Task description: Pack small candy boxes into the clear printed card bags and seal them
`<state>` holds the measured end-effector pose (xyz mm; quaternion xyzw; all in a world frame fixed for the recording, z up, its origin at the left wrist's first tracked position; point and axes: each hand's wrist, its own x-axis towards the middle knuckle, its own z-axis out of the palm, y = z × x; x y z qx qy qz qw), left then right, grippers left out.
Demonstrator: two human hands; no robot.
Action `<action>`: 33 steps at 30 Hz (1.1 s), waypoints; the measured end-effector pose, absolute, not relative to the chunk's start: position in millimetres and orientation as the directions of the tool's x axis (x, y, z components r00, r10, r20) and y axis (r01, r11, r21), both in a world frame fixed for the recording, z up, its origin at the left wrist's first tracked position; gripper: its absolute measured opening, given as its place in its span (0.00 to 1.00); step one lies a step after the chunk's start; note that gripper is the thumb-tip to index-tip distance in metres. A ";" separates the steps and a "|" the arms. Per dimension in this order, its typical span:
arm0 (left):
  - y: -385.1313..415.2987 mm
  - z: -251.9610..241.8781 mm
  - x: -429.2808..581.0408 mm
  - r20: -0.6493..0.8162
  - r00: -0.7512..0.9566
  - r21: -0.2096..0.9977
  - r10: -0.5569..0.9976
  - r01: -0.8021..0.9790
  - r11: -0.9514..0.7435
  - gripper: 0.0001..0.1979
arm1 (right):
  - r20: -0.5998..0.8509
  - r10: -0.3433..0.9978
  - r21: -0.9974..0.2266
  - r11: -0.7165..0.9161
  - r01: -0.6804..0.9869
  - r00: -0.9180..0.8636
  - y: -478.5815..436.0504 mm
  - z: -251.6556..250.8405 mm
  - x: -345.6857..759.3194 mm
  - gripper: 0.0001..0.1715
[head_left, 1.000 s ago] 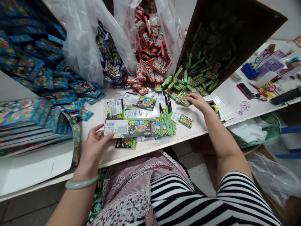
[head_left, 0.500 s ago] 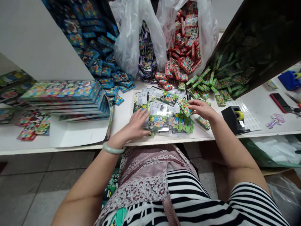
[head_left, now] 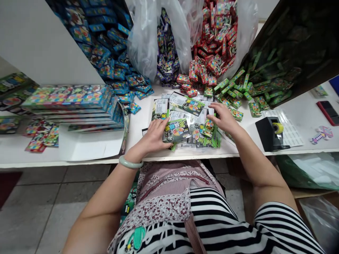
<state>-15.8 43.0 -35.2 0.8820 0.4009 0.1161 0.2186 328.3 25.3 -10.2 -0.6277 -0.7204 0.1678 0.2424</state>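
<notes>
My left hand (head_left: 155, 137) holds the left edge of a clear plastic packet (head_left: 177, 131) with a black-and-green printed label, thumb below and fingers above. The packet lies slightly tilted over other such packets. My right hand (head_left: 225, 119) is just to the right, fingers apart and holding nothing. Close by its thumb, a small green candy box (head_left: 208, 127) rests on the packets. Another labelled packet (head_left: 192, 106) lies across the back of the pile.
Loose green boxes (head_left: 234, 90), red boxes (head_left: 212, 67), purple boxes (head_left: 166, 60) and blue boxes (head_left: 119, 74) spill across the back. Stacked display cartons (head_left: 71, 100) stand left. A tape dispenser (head_left: 268, 134) sits at right, near a red phone (head_left: 327, 112).
My right hand has let go of the green box, which now lies on the packets. My left hand has gripped the front packet and turned it slightly. The view has shifted a little.
</notes>
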 end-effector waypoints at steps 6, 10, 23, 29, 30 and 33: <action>42.3 -44.8 -23.1 0.130 0.638 0.506 0.759 0.615 -0.605 0.56 | -0.100 0.984 -0.356 0.100 0.929 -0.145 -14.6 -22.3 331.7 0.49; 39.9 -44.3 -17.3 0.162 0.670 0.506 0.725 0.574 -0.644 0.54 | 0.139 0.971 -0.468 0.239 0.850 -0.196 -23.3 -2.6 326.8 0.40; 29.5 -32.5 -23.2 0.181 0.755 0.459 0.631 0.502 -0.733 0.54 | 0.015 0.750 -0.377 0.617 0.691 -0.661 -17.4 46.4 301.6 0.41; 29.2 -28.6 -17.8 0.177 0.794 0.487 0.581 0.443 -0.753 0.51 | -0.047 0.756 -0.272 0.619 0.737 -0.653 -14.4 52.0 293.7 0.38; 29.3 -28.4 -17.3 0.175 0.793 0.508 0.583 0.435 -0.744 0.51 | -0.040 0.750 -0.279 0.626 0.728 -0.660 -13.5 52.0 292.9 0.38; 29.2 -29.2 -17.1 0.166 0.779 0.573 0.605 0.423 -0.702 0.51 | 0.016 0.749 -0.341 0.627 0.701 -0.662 -9.8 46.8 291.0 0.38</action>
